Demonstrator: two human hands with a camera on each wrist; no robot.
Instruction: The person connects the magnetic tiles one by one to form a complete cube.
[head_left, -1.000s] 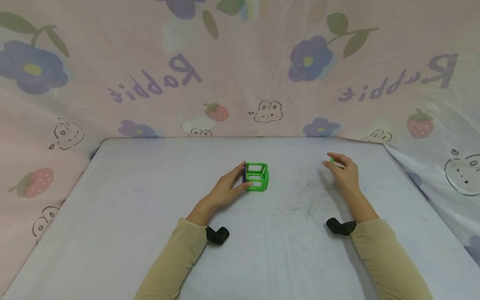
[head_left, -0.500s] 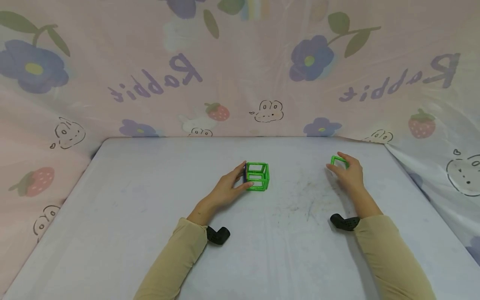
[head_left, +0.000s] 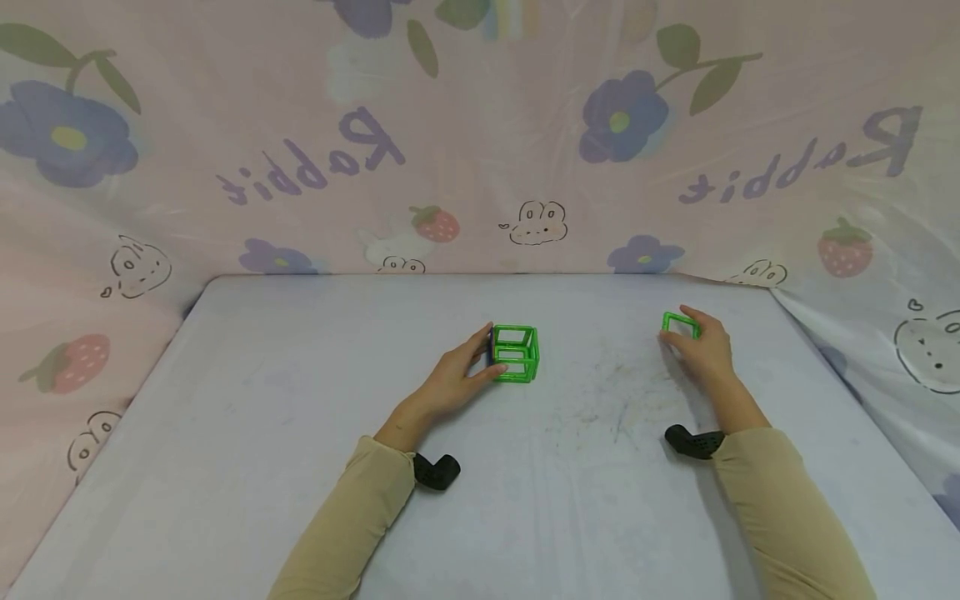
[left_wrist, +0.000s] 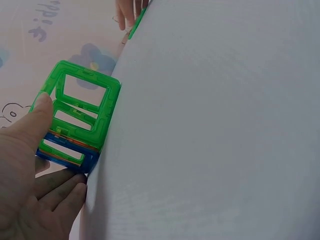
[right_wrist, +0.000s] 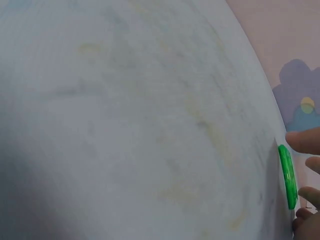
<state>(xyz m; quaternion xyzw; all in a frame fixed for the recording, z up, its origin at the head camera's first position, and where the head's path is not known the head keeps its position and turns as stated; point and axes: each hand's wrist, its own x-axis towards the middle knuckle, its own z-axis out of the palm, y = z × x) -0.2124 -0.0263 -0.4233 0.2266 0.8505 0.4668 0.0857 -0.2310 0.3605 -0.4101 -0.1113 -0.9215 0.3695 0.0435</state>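
A cube of green magnetic tiles (head_left: 514,381) sits at mid-table, with a blue tile (left_wrist: 91,161) forming its left side. My left hand (head_left: 448,379) holds this cube, its thumb (left_wrist: 37,117) on a green face and its fingers by the blue side. Farther right, my right hand (head_left: 705,343) grips a single green square magnetic tile (head_left: 681,317). That tile stands on edge in the head view. Only its narrow green rim (right_wrist: 287,177) shows in the right wrist view, beside the thumb and fingers.
A white tabletop (head_left: 300,433) with faint scuff marks stretches under both hands. Behind and beside it hangs a pink cloth (head_left: 465,150) printed with flowers and rabbits. Black angled devices (head_left: 437,472) are worn at both wrists.
My right hand has shifted a little to the right. The green tile in it has turned, so its open square outline shows now. The left hand and cube have stayed put.
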